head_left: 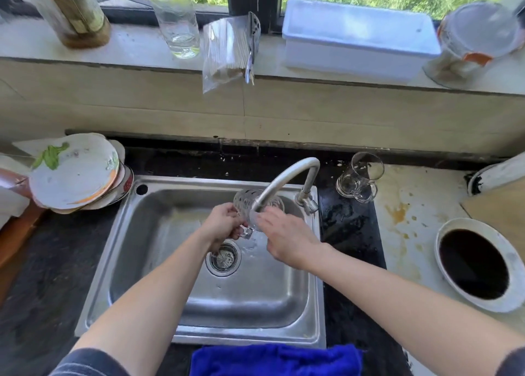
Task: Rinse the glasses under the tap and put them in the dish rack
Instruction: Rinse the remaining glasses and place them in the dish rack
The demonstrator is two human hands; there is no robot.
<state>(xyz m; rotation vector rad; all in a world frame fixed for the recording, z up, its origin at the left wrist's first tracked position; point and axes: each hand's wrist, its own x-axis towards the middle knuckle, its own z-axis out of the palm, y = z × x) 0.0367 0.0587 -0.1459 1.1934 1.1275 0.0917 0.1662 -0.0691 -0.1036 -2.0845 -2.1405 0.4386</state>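
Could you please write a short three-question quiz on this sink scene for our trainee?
1. True or false: over the steel sink, the left hand grips the handle of the patterned glass mug.
2. Where does the second glass mug stand? A) on the windowsill B) on the counter right of the tap C) on the plates
3. Fill in: the cloth at the sink's front edge is ____.
Key: 1 true; 2 B; 3 blue.

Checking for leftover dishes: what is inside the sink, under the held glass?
The sink shows only its drain strainer and some water. The glass, left hand and right hand cover the floor below the tap, so that patch cannot be checked.
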